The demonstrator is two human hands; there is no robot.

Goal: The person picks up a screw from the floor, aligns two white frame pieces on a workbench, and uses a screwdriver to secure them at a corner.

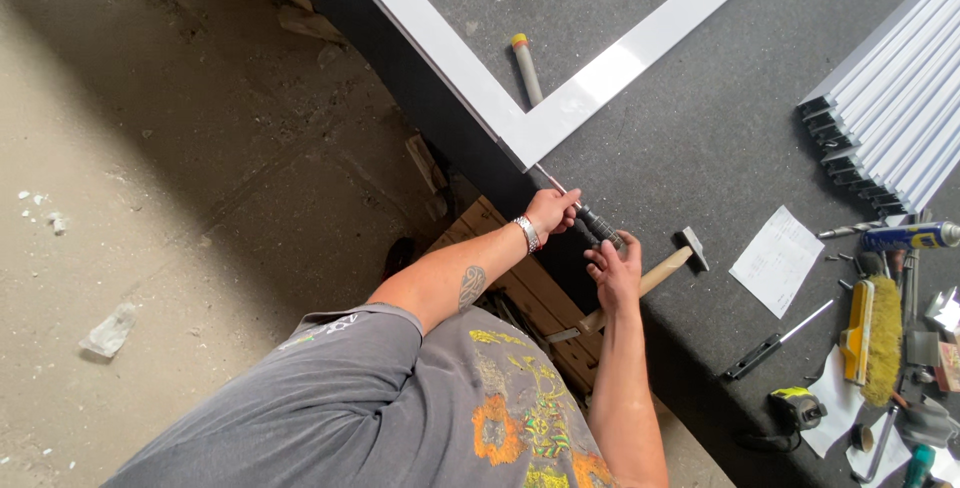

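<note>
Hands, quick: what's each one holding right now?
Left hand: closed around the slim black-handled chisel-like tool aimed at the white frame corner.
Right hand: closed on the wooden-handled hammer.

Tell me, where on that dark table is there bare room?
Inside the white frame, beyond the grey tube, and between frame corner and stacked profiles. Crowded: the right edge, around paper, brush and tape measure.

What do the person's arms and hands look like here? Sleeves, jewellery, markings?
Both hands bare, no gloves. Left hand has a silver metal watch at the wrist and a dark tattoo on the forearm. Right hand and arm are unadorned. Short grey T-shirt sleeve.
</note>
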